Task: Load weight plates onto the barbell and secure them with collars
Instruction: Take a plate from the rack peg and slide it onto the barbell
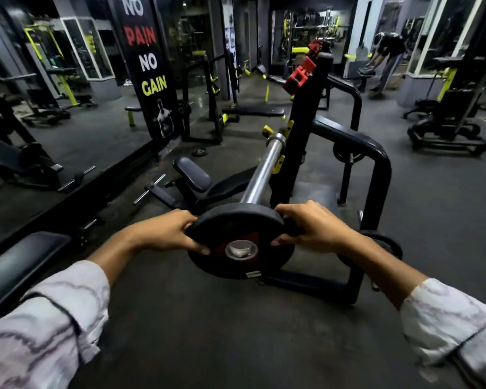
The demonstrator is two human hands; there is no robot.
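A black weight plate [236, 220] with a red centre and a metal hub sits on the near end of the steel barbell sleeve [263, 169]. The sleeve's tip shows inside the plate's hole. My left hand [169, 231] grips the plate's left rim and my right hand [309, 228] grips its right rim. The bar runs away from me onto a black rack upright [306, 113]. Two red collars [299, 75] hang high on that upright.
A second black plate [385, 242] hangs on the rack's storage peg at my right. A padded bench [192, 174] lies left of the bar, a small plate [199, 152] on the floor beyond. A person [387, 51] bends over at the far right.
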